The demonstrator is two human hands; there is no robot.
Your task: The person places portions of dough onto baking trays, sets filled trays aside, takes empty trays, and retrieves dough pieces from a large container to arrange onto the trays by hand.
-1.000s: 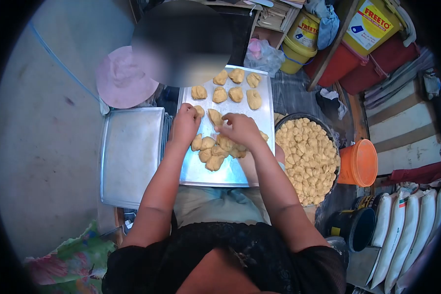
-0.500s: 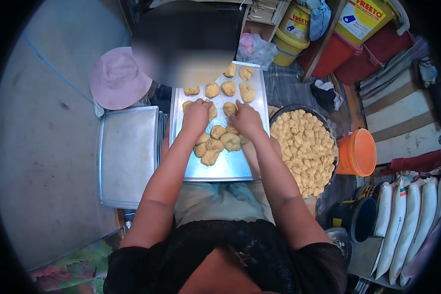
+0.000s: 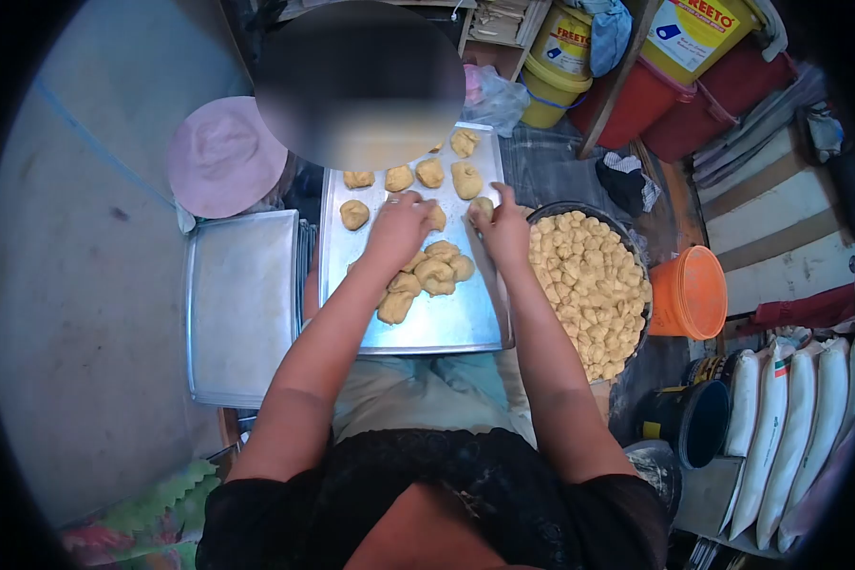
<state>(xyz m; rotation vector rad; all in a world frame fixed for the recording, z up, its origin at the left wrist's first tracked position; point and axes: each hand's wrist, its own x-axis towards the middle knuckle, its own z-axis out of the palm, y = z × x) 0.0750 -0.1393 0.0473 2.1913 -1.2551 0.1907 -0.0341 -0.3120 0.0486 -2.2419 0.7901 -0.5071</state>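
Head view: a metal tray (image 3: pixel 461 328) lies in front of the person, its near edge above the trousers (image 3: pixel 418 404). On its far half, separate dough lumps (image 3: pixel 429 172) sit in rough rows, partly hidden by a blurred disc; nearer the person, a heap (image 3: pixel 437 273) of lumps lies touching one another. The right hand (image 3: pixel 507 232) has thumb and fingers closed around one lump (image 3: pixel 483 208) near the tray's right edge. The left hand (image 3: pixel 400 229) curls over the tray with another lump (image 3: pixel 436 218) at its fingers; whether it grips that one cannot be told. Just right of the tray, a black basin (image 3: pixel 648 285) is filled with many smaller-looking dough pieces (image 3: pixel 589 294). Beside it stands an orange bucket (image 3: pixel 670 296), and nearer the person a dark bucket (image 3: pixel 651 418), its shadowed contents unclear. More trays (image 3: pixel 242 304) are stacked on the left.
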